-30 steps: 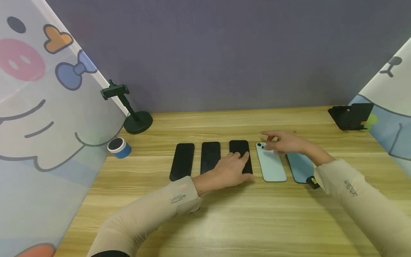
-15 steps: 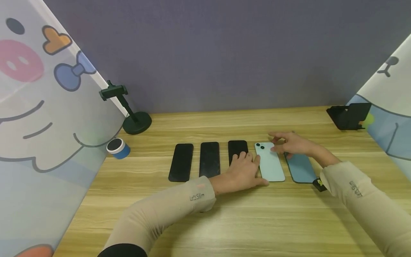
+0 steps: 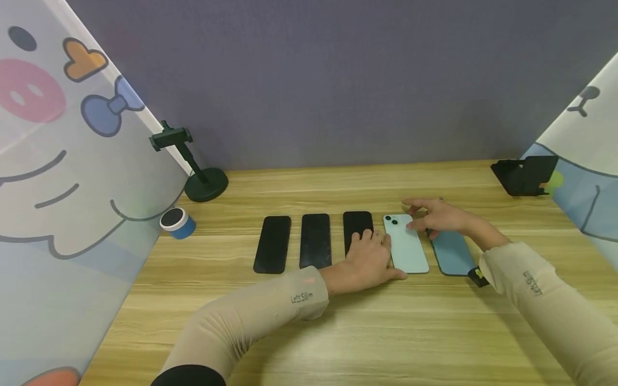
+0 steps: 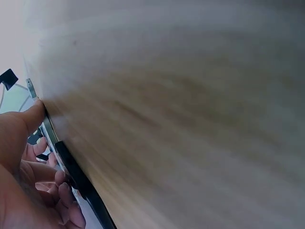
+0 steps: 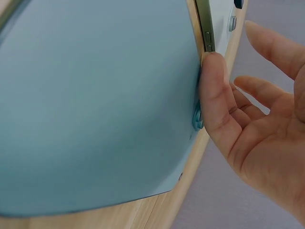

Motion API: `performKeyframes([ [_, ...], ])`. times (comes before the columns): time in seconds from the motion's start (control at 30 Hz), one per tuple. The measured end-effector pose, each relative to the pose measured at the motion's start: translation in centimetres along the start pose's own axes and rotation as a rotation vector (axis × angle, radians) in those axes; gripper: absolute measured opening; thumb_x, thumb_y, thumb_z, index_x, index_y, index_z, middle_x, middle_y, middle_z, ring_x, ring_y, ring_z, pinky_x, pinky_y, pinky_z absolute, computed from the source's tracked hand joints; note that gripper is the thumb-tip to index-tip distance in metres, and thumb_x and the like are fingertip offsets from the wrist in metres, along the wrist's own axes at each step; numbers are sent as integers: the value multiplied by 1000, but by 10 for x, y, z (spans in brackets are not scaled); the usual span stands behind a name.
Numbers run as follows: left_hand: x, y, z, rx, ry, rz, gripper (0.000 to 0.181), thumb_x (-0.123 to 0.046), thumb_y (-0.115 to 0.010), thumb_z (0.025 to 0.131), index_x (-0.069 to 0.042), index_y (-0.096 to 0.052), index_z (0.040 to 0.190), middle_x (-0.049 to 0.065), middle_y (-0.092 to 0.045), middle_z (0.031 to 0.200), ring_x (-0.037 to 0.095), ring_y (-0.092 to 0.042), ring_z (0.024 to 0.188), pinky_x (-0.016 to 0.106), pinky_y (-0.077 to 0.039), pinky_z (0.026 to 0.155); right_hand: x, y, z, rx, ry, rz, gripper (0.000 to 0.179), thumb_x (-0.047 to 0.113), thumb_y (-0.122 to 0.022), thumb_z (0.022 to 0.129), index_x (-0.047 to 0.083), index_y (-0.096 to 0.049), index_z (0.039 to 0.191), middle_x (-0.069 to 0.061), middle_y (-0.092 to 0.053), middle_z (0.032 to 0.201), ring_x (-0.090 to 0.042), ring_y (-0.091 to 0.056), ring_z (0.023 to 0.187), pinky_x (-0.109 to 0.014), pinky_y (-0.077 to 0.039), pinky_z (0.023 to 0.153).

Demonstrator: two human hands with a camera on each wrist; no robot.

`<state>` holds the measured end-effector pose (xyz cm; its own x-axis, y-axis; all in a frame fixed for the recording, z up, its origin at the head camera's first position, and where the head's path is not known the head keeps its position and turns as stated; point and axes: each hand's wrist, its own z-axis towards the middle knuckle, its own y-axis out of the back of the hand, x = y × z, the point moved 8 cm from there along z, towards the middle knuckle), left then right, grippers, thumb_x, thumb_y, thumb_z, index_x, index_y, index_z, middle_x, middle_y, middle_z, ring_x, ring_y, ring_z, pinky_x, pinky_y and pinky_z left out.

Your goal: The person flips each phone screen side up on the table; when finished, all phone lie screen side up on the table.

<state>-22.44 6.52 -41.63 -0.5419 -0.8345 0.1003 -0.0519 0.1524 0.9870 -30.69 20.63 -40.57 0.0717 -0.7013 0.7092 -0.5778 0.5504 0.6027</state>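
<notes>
Head view showed five phones lying in a row on the wooden table [image 3: 338, 332]. My left hand [image 3: 369, 260] rested on the near part of the third black phone [image 3: 356, 225], and the fingers were only a little bent, lying flat and gripping nothing. The thumb of this hand reached to the near left corner of the mint-green phone [image 3: 406, 246], which lay face down just beside the black one, its two camera lenses at the far end. My right hand [image 3: 436, 215] was over the far end of the mint-green phone and of the blue phone [image 3: 454, 252] next to it. Its fingers were spread and relaxed; the right wrist view showed the thumb [image 5: 214, 95] touching the side edge of the mint-green phone [image 5: 206, 24], with the blue phone [image 5: 95, 105] large in front. Two more black phones [image 3: 272, 244] lay at the left of the row. Further left stood a small blue-and-white round tin [image 3: 177, 222] and a black phone stand [image 3: 203, 179]. Another black holder [image 3: 523, 174] stood at the far right edge of the table.
</notes>
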Motion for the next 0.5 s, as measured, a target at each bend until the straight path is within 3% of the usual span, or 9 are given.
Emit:
performKeyframes([
  [0.37, 0, 2, 1, 4, -9, -33, 92, -81, -44, 87, -20, -39, 155, 1, -53, 142, 19, -51, 117, 39, -47, 96, -3, -1, 4, 30, -38, 60, 84, 27, -71, 93, 3, -24, 158, -30, -37, 148, -23, -61, 86, -39, -57, 69],
  [0.5, -1, 2, 1, 4, -22, -32, 92, -81, -43, 88, -19, -38, 156, 2, -51, 145, 20, -51, 119, 40, -47, 98, -8, 2, 7, 66, -82, 129, 79, 25, -71, 93, 3, -28, 156, -22, -47, 132, -20, -57, 79, -36, -55, 66],
])
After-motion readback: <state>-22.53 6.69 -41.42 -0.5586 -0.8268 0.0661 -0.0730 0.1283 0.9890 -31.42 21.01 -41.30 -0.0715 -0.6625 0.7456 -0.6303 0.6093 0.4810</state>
